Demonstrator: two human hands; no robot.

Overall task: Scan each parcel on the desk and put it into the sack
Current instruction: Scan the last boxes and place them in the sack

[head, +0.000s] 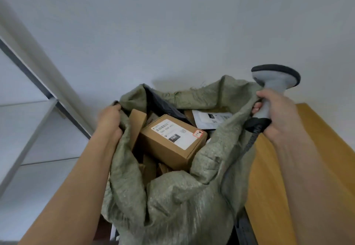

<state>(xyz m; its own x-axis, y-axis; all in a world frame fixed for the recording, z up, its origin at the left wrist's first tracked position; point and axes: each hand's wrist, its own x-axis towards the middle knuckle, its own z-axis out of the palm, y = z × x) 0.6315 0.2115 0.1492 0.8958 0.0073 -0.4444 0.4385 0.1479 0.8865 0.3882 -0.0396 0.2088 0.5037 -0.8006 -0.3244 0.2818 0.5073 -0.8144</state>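
A green woven sack [178, 196] stands open in the middle of the view. My left hand [110, 120] grips its left rim. My right hand [276, 114] holds a grey barcode scanner [272, 83] by the handle and also pinches the sack's right rim. Inside the sack, a brown cardboard box [172, 139] with a white label marked 060 lies on top. Beside it are other cardboard pieces, a dark bag [161, 102] and a white mailer [209, 118] at the back.
A wooden desk [317, 168] lies to the right of the sack; the scanner's coiled cable [251, 141] hangs along its edge. A white wall is behind. A grey-framed cabinet or door [38, 122] stands at the left.
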